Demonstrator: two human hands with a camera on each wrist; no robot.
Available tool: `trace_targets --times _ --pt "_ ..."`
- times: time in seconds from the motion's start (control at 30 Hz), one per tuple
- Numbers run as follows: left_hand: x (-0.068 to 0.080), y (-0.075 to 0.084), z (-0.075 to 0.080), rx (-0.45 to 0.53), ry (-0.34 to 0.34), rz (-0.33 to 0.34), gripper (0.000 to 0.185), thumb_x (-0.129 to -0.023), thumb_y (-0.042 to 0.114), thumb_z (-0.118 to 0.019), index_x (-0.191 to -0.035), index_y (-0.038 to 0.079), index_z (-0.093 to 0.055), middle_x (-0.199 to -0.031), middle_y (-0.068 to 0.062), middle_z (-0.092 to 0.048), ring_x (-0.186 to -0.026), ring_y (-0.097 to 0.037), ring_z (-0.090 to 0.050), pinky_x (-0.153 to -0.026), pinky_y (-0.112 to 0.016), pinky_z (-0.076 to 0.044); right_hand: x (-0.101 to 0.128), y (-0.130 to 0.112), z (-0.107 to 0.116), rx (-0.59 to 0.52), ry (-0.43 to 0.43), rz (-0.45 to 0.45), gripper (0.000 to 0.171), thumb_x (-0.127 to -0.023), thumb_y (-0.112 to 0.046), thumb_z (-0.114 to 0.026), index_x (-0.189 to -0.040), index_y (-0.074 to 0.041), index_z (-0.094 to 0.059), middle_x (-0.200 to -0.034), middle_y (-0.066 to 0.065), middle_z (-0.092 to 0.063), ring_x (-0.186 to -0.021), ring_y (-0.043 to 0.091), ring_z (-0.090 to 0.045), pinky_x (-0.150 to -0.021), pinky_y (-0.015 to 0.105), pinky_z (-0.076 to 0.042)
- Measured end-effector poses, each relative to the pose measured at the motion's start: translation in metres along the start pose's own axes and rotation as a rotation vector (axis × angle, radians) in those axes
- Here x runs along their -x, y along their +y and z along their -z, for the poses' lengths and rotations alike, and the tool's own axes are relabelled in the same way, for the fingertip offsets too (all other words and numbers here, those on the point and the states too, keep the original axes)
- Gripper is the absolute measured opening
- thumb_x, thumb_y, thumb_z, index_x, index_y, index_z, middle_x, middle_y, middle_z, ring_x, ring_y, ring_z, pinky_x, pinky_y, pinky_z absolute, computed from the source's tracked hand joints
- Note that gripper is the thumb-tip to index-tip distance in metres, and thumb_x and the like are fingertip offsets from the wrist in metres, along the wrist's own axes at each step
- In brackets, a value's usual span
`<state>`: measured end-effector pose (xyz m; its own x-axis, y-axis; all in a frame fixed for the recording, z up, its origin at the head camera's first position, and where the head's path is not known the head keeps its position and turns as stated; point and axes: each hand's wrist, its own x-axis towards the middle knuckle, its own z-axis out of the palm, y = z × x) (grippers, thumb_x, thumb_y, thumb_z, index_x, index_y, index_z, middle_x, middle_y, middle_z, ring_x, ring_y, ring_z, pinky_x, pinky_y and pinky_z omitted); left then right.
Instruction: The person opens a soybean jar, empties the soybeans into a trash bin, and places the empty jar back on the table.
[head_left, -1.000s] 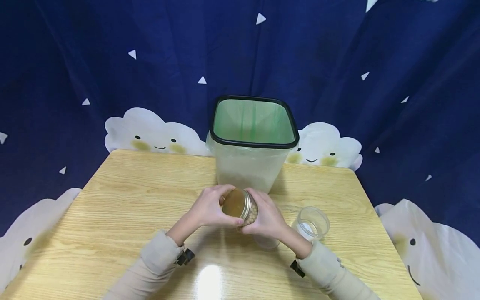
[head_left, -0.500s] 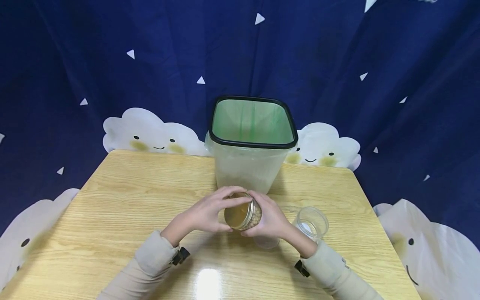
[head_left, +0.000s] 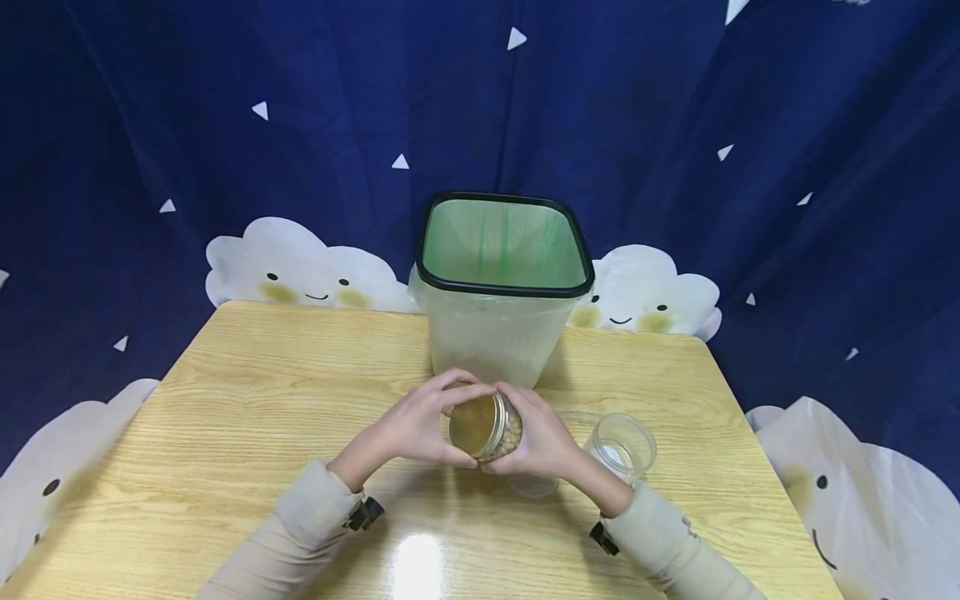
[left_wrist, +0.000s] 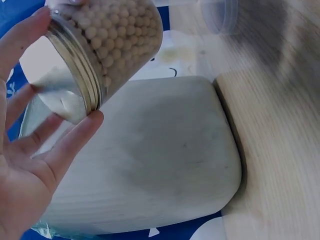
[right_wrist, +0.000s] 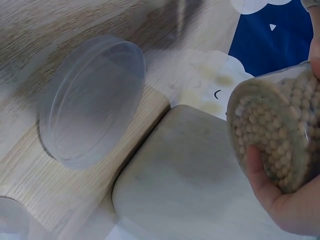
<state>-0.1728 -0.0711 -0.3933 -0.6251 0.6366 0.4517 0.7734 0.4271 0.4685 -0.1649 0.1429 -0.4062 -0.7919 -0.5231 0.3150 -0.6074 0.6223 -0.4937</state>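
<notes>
A clear jar of pale round beans (head_left: pixel 504 431) with a gold metal lid (head_left: pixel 471 426) is held tilted above the wooden table (head_left: pixel 247 400), lid towards me. My left hand (head_left: pixel 431 425) grips the lid's rim with curled fingers (left_wrist: pixel 75 135). My right hand (head_left: pixel 536 433) grips the jar's body, and its thumb (right_wrist: pixel 262 175) presses the beans' end (right_wrist: pixel 272 140). In the left wrist view the lid (left_wrist: pixel 70 85) sits on the jar (left_wrist: pixel 120 45).
A white square bin with a black rim and a green liner (head_left: pixel 504 283) stands just behind the hands. An empty clear jar (head_left: pixel 621 446) stands at the right, and another clear round container (right_wrist: pixel 92 102) lies under the right wrist. A dark blue curtain hangs behind.
My left hand's fingers have shifted round the lid, spreading over it half a second ago and now back on the rim. The jar has hardly moved.
</notes>
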Motion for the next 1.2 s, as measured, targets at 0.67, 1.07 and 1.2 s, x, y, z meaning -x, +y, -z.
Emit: trace_targets --times 0.67,1.07,1.2 --pt "0.003 0.004 0.005 -0.154 -0.114 -0.123 0.085 -0.061 0.025 -0.081 -0.136 0.022 -0.041 -0.140 -0.008 -0.034 -0.125 -0.025 -0.036 -0.096 -0.041 -0.038 0.004 0.007 0.000 -0.018 -0.015 -0.034 0.099 -0.046 -0.035 -0.087 -0.130 -0.006 -0.044 -0.125 0.013 -0.051 -0.110 0.030 -0.050 -0.085 0.048 -0.045" --pt "0.003 0.008 0.000 -0.142 -0.009 0.003 0.079 -0.061 0.043 -0.079 -0.129 0.015 -0.050 -0.115 -0.005 -0.051 -0.096 -0.018 -0.055 -0.080 -0.033 -0.048 0.003 0.005 -0.001 0.003 -0.016 -0.014 0.099 -0.044 -0.036 -0.087 -0.129 -0.007 -0.045 -0.123 0.012 -0.053 -0.107 0.028 -0.051 -0.084 0.047 -0.045" --pt "0.004 0.013 -0.003 -0.175 0.018 0.114 0.078 -0.065 0.052 -0.074 -0.126 0.010 -0.050 -0.102 -0.007 -0.057 -0.080 -0.017 -0.057 -0.066 -0.029 -0.049 0.003 0.003 -0.002 -0.002 -0.027 -0.036 0.099 -0.044 -0.037 -0.087 -0.130 -0.008 -0.045 -0.123 0.012 -0.052 -0.106 0.028 -0.051 -0.083 0.048 -0.046"
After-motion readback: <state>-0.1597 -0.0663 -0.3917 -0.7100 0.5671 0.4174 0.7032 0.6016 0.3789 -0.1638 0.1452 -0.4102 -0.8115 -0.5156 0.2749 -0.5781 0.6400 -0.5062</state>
